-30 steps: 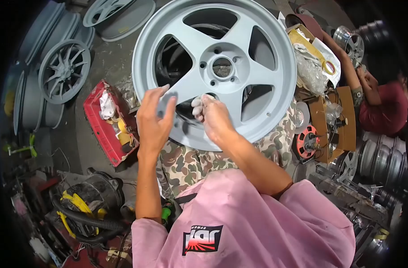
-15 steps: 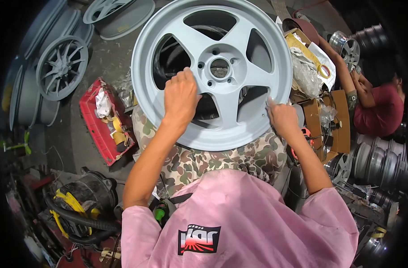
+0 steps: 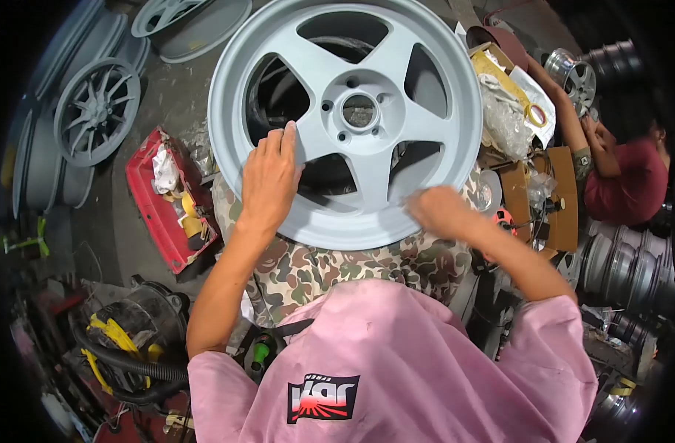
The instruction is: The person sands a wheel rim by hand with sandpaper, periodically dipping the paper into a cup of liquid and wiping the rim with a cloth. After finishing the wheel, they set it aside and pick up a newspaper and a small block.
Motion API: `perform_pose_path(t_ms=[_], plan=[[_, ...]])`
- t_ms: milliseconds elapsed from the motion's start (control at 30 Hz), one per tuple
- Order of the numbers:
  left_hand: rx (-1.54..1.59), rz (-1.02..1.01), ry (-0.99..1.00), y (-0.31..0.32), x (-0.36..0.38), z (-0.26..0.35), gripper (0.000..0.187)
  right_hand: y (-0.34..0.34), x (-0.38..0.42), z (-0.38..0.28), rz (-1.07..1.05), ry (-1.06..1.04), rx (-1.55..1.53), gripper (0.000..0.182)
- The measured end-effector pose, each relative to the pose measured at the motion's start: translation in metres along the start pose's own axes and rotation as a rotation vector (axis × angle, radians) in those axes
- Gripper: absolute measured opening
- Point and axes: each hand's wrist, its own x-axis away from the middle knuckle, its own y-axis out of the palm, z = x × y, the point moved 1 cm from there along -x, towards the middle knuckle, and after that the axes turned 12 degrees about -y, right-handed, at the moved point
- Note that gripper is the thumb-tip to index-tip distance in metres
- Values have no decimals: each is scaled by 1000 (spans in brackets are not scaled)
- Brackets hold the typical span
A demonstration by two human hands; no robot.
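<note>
Shirt cloth (image 3: 455, 362), pink with a dark printed logo, fills the nearest part of the view, below both hands. Camouflage trousers (image 3: 359, 273) show just beyond it. The left hand (image 3: 269, 177) rests on a pale grey wheel (image 3: 393, 118), its fingers straight and side by side over a spoke, the thumb apart. The right hand (image 3: 444, 210), blurred, is curled at the near right part of the wheel; whether it holds anything or touches the surface cannot be told. The wheel lies face up before the person, its hub beyond and between the hands.

Left of the left hand, a red tray (image 3: 151, 223) holds crumpled white paper (image 3: 164, 171) and a yellow roll (image 3: 193, 223). Nearer, on that same side, sits a dark drum (image 3: 160, 314) with a ribbed hose (image 3: 131, 362). Right of the right hand stands an open cardboard box (image 3: 564, 193); beyond that hand lie clear plastic (image 3: 503, 122) and a tape roll (image 3: 535, 115).

Farther off, to the left hand's upper left, leans a multi-spoke wheel (image 3: 97, 111). Far to the right hand's right, another person in a maroon shirt (image 3: 632, 184) bends beside a silver wheel (image 3: 571, 76).
</note>
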Motion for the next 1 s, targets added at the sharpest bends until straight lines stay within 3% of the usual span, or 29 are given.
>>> perform_pose_path(t_ms=[33, 100, 167, 233, 300, 333, 400, 433, 500, 567, 600, 633, 700, 767, 833, 867, 900, 933, 967, 1000], plan=[[-13, -8, 33, 0, 3, -1, 72, -6, 8, 15, 0, 9, -21, 29], [30, 71, 121, 0, 12, 4, 63, -46, 23, 39, 203, 194, 335, 21], [72, 177, 175, -1, 26, 7, 55, -38, 16, 32, 156, 237, 337, 21], [154, 35, 327, 4, 46, 18, 38, 22, 6, 13, -142, 242, 34, 21], [59, -197, 355, 12, 61, 22, 40, 5, -21, -32, 25, 259, -255, 22], [-24, -348, 330, 15, 66, 25, 53, 10, -31, -36, 26, 257, -261, 22], [-36, -341, 360, 28, 79, 28, 57, 20, -40, -34, 374, 490, -716, 23], [-42, -323, 385, 37, 85, 32, 62, 12, -41, -28, 388, 500, -713, 23], [-47, -302, 407, 45, 96, 43, 68, -12, -42, -9, 732, 779, -1801, 22], [-13, -291, 422, 44, 102, 50, 69, -43, -52, 17, 1119, 909, -2020, 17], [-27, -332, 422, 38, 102, 50, 66, -16, -48, 34, 1132, 730, -2339, 10], [-32, -325, 430, 33, 101, 46, 66, -6, -36, 43, 1143, 718, -2338, 10], [-43, -270, 279, 23, 100, 25, 58, 1, -10, 61, 1382, 839, -2223, 15], [18, -145, 175, -3, 91, 6, 42, -22, 28, 68, 1484, 693, -2021, 20], [59, -92, 135, -30, 88, 1, 36, -55, 53, 72, 1658, 727, -1576, 31], [164, 15, -57, -40, 89, -1, 28, -59, 52, 73, 1668, 723, -1577, 31], [268, 128, -251, -48, 93, -4, 21, -67, 48, 75, 1457, 778, -1125, 33], [261, 138, -249, -48, 98, -4, 21, -73, 40, 77, 1219, 796, -690, 34], [485, 97, -493, -43, 106, -8, 21, -74, 28, 80, 1225, 781, -696, 34], [709, 57, -736, -33, 116, -12, 21, -72, 11, 82, 1146, 559, -402, 34]])
